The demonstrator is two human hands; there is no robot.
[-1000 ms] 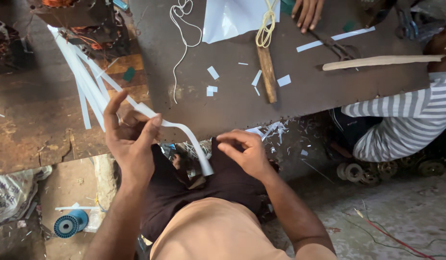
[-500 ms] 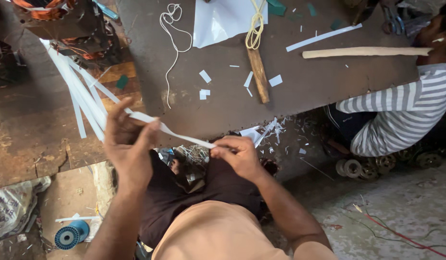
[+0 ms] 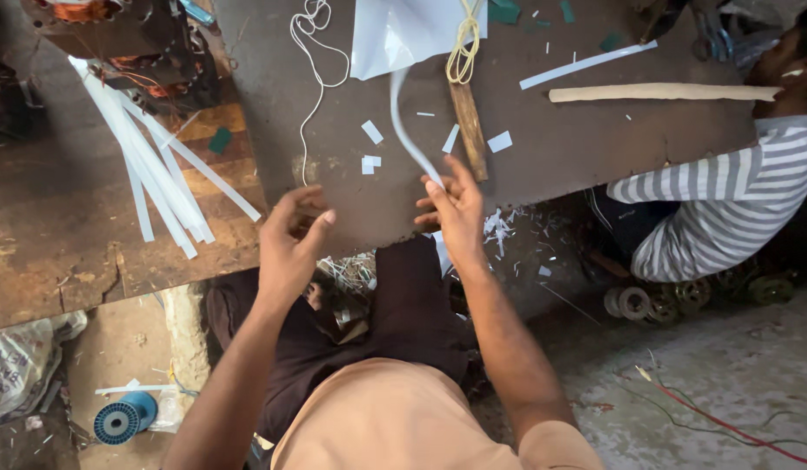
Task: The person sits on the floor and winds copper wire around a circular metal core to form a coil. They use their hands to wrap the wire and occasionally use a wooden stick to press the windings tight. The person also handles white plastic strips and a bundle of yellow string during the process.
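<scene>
Change: half a second ago both hands stretched the white strip level between them near the lap; now only the right hand has it, and it curves up over the board.
Strip: a long white band, its lower end at the right fingertips, its upper end blurred near the white sheet at the far edge.
Right hand: fingers drawn together, pinching the strip's lower end, just above the board's near edge.
Left hand: fingers spread and curled, holding nothing, apart from the strip, over the near edge of the dark board.
Open room: bare board lies between the hands and to the right of the wooden-handled tool, dotted with small white offcuts.
Left side: a bundle of white strips lies fanned across the wooden bench, well apart from the hands.
Far right: a person in a striped shirt sits at the board's right edge, beside a long wooden stick.
</scene>
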